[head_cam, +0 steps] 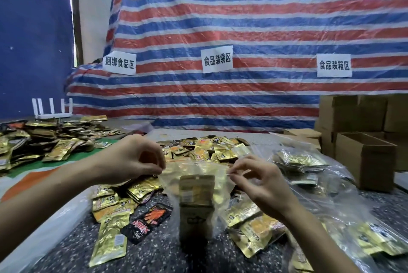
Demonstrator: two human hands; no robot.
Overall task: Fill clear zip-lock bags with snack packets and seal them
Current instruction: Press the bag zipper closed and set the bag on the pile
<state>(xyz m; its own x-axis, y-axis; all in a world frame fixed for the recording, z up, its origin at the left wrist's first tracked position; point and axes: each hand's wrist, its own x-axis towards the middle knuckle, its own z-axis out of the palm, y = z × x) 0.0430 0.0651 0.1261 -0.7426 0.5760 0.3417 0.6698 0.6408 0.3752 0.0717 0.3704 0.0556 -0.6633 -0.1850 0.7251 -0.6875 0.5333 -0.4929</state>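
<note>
I hold a clear zip-lock bag (194, 184) up over the table, low in the centre of the head view. My left hand (134, 158) pinches the bag's top left corner and my right hand (258, 175) pinches the top right corner. Inside the bag stand gold snack packets (196, 204), upright and stacked lengthwise. Loose gold packets (110, 237) and one black packet with a red picture (148, 222) lie on the speckled table (154, 255) below. A heap of gold and orange packets (198, 147) lies just behind the bag.
Filled clear bags (306, 169) pile up at the right, with more at the lower right (373, 239). Open cardboard boxes (364, 158) stand at the far right. Another packet heap (44, 140) covers the left. A striped tarp (220, 52) with paper signs hangs behind.
</note>
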